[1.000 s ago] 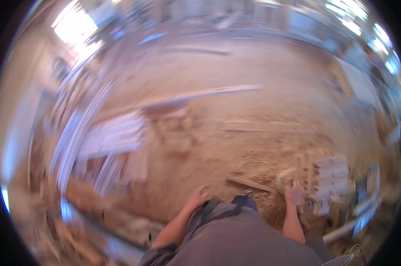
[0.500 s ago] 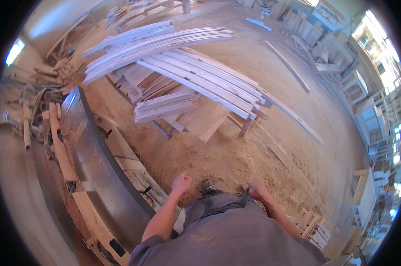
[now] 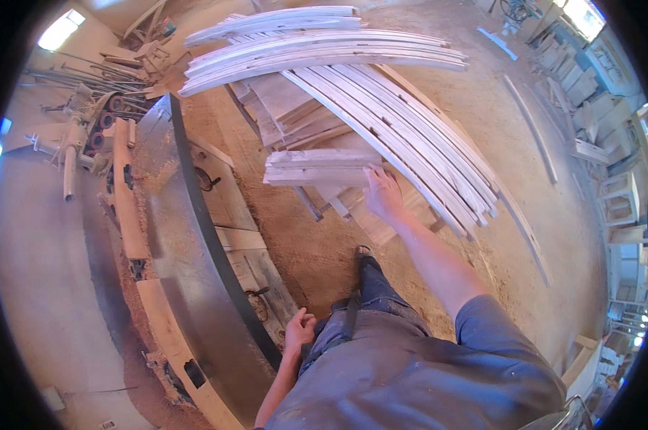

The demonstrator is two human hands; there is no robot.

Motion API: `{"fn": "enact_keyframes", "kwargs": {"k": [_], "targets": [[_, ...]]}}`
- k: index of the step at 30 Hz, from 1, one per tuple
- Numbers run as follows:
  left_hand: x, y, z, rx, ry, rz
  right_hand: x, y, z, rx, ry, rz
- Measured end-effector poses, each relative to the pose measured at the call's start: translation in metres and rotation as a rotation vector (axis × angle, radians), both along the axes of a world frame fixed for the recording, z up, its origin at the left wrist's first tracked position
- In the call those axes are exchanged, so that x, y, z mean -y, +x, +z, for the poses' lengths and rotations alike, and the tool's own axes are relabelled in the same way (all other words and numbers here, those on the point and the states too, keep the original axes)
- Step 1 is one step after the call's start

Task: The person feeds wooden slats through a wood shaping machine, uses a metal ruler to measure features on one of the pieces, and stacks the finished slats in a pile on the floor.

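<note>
My right hand point(image 3: 382, 192) reaches forward to the right end of a small stack of short wooden boards point(image 3: 317, 169). Its fingers bend over the end of one board, and the thumb side is partly hidden. Long pale wooden strips point(image 3: 392, 132) lie just right of this hand, side by side on the same pile. Low beside my hip, my left hand point(image 3: 300, 330) hangs with loosely parted fingers and nothing in it. It is nearest to the side of a woodworking machine with a long dark metal table point(image 3: 184, 287).
Across the back of the pile lies another bundle of long strips point(image 3: 324, 54). A wooden fence point(image 3: 169, 326) runs along the machine table, with sawdust around it. A single long board point(image 3: 530, 129) rests on the floor at right. Wooden frames point(image 3: 618, 201) stand along the right side.
My right hand has gone from beside my waist forward to the short boards. The view has moved closer to the pile, and my left hand has dropped back beside my hip.
</note>
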State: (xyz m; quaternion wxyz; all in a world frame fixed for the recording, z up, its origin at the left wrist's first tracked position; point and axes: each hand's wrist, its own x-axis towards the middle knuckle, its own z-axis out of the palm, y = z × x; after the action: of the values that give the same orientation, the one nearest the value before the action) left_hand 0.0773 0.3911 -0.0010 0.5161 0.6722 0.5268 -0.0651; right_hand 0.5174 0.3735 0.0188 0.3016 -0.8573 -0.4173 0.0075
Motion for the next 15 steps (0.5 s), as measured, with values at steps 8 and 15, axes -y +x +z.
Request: {"fn": "enact_keyframes", "kwargs": {"k": [8,15], "targets": [[-0.044,0.079,0.04,0.073,0.173,0.004,-0.08,0.069,-0.066,0.13,-0.27,0.084],[-0.086,0.118,0.039,0.197,0.107,0.138,-0.096,0.066,-0.037,-0.207,-0.226,0.067]]}}
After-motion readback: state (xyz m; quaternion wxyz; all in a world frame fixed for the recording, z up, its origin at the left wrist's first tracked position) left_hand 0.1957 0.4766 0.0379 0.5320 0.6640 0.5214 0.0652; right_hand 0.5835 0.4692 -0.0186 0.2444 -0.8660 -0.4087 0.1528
